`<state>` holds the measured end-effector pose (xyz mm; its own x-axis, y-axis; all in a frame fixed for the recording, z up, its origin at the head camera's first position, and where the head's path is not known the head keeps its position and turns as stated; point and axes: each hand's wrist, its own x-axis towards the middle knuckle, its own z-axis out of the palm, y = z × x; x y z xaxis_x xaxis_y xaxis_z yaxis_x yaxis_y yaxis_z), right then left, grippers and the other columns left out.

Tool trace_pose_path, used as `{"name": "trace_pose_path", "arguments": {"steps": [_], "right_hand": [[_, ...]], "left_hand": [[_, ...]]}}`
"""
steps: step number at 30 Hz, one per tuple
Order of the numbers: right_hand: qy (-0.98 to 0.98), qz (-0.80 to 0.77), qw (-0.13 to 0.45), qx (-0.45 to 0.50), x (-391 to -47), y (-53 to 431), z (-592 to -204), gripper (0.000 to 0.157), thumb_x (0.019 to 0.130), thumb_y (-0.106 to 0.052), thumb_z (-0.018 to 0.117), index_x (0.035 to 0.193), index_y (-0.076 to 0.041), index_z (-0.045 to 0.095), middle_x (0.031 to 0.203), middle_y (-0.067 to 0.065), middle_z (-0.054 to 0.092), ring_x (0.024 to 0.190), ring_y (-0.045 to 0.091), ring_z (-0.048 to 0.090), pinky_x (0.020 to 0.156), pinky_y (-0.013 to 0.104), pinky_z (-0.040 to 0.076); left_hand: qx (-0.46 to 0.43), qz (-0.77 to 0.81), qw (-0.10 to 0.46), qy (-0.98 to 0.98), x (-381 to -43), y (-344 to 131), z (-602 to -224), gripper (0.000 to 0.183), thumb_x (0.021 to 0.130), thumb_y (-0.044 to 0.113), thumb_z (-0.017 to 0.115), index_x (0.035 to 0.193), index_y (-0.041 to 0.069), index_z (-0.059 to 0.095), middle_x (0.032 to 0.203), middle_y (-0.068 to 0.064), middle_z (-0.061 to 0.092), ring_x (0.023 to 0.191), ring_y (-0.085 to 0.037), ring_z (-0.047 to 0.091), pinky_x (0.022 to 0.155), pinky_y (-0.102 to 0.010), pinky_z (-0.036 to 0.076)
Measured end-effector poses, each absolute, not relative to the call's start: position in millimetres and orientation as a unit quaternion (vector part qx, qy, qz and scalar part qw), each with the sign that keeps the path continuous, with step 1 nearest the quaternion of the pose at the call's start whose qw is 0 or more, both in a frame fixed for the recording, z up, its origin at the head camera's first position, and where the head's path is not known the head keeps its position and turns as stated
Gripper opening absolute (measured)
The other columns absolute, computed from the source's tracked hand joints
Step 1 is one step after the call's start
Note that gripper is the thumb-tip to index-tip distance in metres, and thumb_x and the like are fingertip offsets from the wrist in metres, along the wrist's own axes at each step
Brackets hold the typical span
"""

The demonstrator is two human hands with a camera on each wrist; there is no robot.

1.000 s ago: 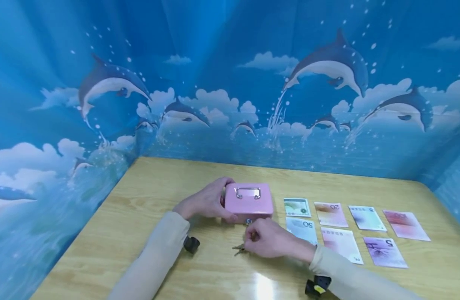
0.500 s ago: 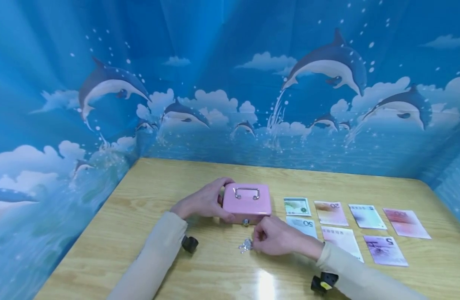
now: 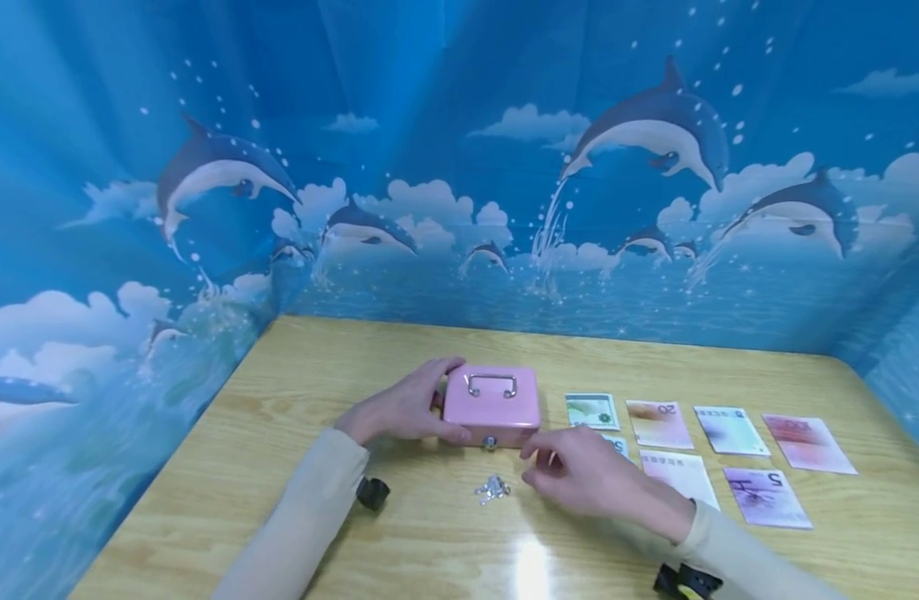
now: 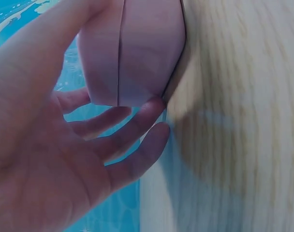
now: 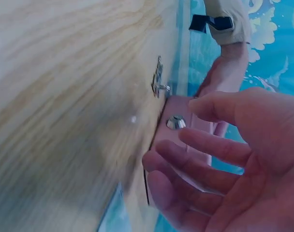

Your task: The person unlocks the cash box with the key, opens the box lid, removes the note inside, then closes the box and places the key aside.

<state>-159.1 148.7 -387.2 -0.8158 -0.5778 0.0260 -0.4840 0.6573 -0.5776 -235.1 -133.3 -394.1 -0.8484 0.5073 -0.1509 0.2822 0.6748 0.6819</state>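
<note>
A pink cash box [image 3: 492, 397] with a metal carry handle on its closed lid stands mid-table, its round lock [image 3: 490, 442] facing front. My left hand [image 3: 407, 408] grips the box's left end, thumb along the front and fingers round the back corner, as the left wrist view shows [image 4: 113, 135]. A small bunch of silver keys [image 3: 492, 489] lies on the wood in front of the lock. To the right of the keys is my right hand [image 3: 590, 471], fingers loosely bent and holding nothing. Its fingertips are near the box's front right corner.
Two rows of banknotes lie on the right of the table, among them a green note [image 3: 591, 412], a red one [image 3: 810, 443] and a purple one [image 3: 766, 497]. The right hand partly covers a blue-grey note. A dolphin-print curtain [image 3: 429, 275] hangs behind the table.
My right hand has let go of the keys, which now lie on the table, and has drawn away to the right. The left hand stays on the cash box, which shifted slightly left.
</note>
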Motion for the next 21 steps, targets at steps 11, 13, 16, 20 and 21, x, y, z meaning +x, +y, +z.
{"name": "trace_pose_path", "arguments": {"steps": [11, 13, 16, 20, 21], "right_hand": [[0.921, -0.236, -0.044, -0.308, -157.4, 167.6, -387.4, 0.024, 0.091, -0.021, 0.075, 0.115, -0.017, 0.077, 0.107, 0.000, 0.079, 0.090, 0.014, 0.073, 0.077, 0.031, 0.061], [0.921, -0.231, -0.059, -0.307, -157.2, 170.7, -388.3, 0.024, 0.091, -0.021, 0.075, 0.115, -0.016, 0.077, 0.108, -0.001, 0.079, 0.091, 0.015, 0.074, 0.077, 0.033, 0.061], [0.925, -0.224, -0.081, -0.297, -156.5, 175.6, -387.8, 0.025, 0.091, -0.022, 0.075, 0.116, -0.016, 0.077, 0.108, -0.001, 0.079, 0.094, 0.017, 0.075, 0.078, 0.035, 0.062], [0.922, -0.216, -0.136, -0.292, -155.1, 183.4, -386.8, 0.026, 0.089, -0.022, 0.078, 0.115, -0.016, 0.077, 0.109, -0.002, 0.079, 0.098, 0.019, 0.075, 0.081, 0.040, 0.062], [0.921, -0.212, -0.148, -0.291, -154.9, 185.6, -386.3, 0.027, 0.089, -0.023, 0.078, 0.115, -0.017, 0.077, 0.109, -0.002, 0.079, 0.099, 0.019, 0.075, 0.081, 0.041, 0.062]], "left_hand": [[0.217, 0.328, 0.124, 0.911, -217.0, -144.8, -386.8, 0.105, 0.080, 0.056, 0.082, 0.163, 0.027, 0.025, 0.164, -0.003, 0.036, 0.133, -0.025, 0.057, 0.112, -0.052, 0.047], [0.217, 0.327, 0.112, 0.913, -213.8, -146.0, -385.8, 0.101, 0.081, 0.054, 0.081, 0.162, 0.029, 0.027, 0.164, -0.003, 0.036, 0.134, -0.028, 0.056, 0.111, -0.054, 0.047], [0.209, 0.327, 0.092, 0.917, -209.5, -147.9, -385.4, 0.094, 0.082, 0.054, 0.081, 0.159, 0.033, 0.032, 0.163, 0.000, 0.038, 0.136, -0.028, 0.055, 0.110, -0.056, 0.048], [0.196, 0.324, 0.067, 0.923, -203.5, -152.4, -385.6, 0.089, 0.082, 0.055, 0.080, 0.157, 0.034, 0.037, 0.162, 0.002, 0.040, 0.137, -0.026, 0.054, 0.107, -0.056, 0.050], [0.195, 0.321, 0.061, 0.925, -202.1, -153.7, -385.9, 0.088, 0.083, 0.055, 0.080, 0.157, 0.033, 0.037, 0.162, 0.002, 0.040, 0.137, -0.026, 0.054, 0.107, -0.056, 0.050]]}}
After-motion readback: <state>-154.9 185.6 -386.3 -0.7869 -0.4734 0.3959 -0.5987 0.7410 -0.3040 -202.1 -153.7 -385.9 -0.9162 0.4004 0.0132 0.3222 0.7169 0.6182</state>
